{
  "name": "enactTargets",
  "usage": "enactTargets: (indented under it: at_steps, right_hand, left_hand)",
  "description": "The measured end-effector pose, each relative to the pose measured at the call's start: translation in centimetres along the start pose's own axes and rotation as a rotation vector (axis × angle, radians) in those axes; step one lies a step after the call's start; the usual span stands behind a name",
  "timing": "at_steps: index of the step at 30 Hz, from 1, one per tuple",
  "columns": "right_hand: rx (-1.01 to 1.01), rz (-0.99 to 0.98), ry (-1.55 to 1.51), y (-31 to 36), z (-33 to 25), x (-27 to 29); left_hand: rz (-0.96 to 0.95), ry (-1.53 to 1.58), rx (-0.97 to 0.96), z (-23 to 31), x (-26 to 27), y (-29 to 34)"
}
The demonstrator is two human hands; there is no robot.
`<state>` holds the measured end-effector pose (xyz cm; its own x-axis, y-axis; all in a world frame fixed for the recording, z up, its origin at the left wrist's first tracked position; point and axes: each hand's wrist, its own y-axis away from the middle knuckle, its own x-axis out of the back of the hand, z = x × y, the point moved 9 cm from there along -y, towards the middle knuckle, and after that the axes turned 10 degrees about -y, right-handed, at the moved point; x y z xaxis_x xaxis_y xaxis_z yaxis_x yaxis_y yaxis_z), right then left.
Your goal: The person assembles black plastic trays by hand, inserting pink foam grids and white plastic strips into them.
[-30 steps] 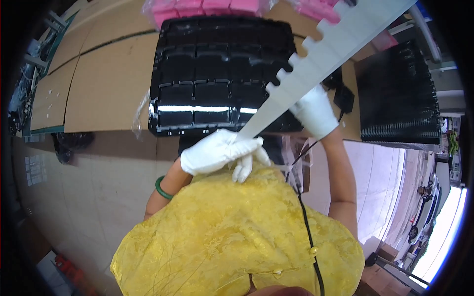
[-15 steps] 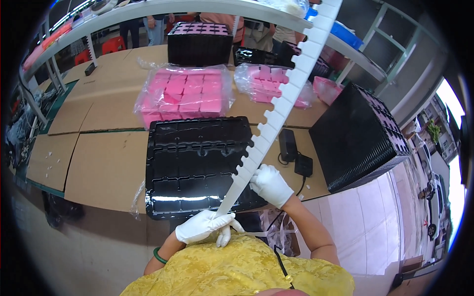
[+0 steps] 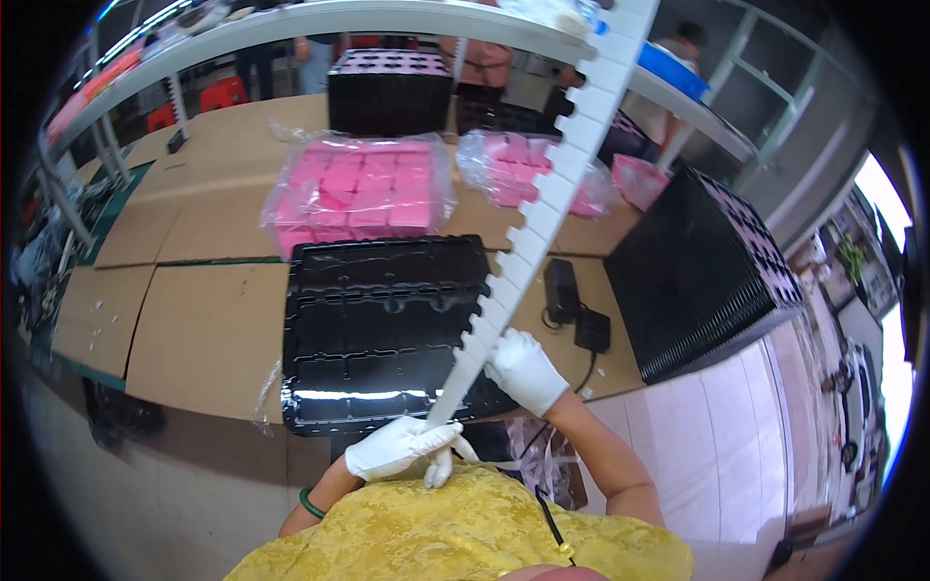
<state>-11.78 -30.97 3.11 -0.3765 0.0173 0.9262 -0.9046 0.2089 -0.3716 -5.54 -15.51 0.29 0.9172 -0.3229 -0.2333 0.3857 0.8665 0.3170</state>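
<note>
A long white strip (image 3: 544, 211) with square notches along one edge slants from my waist up and away to the far right. White-gloved, my left hand (image 3: 402, 448) is closed on its near end, just in front of the yellow top I wear. My right hand (image 3: 526, 373), also gloved, grips the strip's right edge a little farther up; its fingertips are partly behind the strip. Beneath the strip lies a black plastic tray (image 3: 383, 334) with moulded ridges, flat on the cardboard-covered table (image 3: 208, 334). The strip hides part of the tray's right side.
Beyond the tray lie bagged pink foam blocks (image 3: 358, 189) and a smaller pink bag (image 3: 513, 165). Stacks of black trays stand at the right (image 3: 678, 276) and back (image 3: 389, 102). A black power adapter (image 3: 560, 290) sits right of the strip. A shelf rail (image 3: 387, 19) crosses above; people stand behind.
The strip's far end has shifted slightly left, and my right hand is slightly lower and farther left. Both hands keep their hold. A person has come into sight at the back right.
</note>
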Motion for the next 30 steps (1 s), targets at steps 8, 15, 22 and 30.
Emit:
enactTargets:
  at_steps: [8, 15, 22, 30]
  right_hand:
    - [0.024, 0.007, 0.072, 1.3, 0.0, -0.9]
    - [-0.222, -0.091, -0.213, 0.2, 2.4, 0.4]
    - [-0.248, -0.210, -0.066, -0.5, 2.6, -1.3]
    - [-0.308, -0.060, -0.402, 1.3, 4.4, 2.3]
  left_hand:
    - [-0.018, -0.060, -0.008, -0.1, 0.1, -0.6]
    - [0.048, -0.061, 0.051, 0.8, 0.8, -0.6]
    - [0.061, -0.077, 0.025, 0.2, 1.4, -0.3]
    - [0.093, -0.013, 0.020, 0.7, 1.6, -0.3]
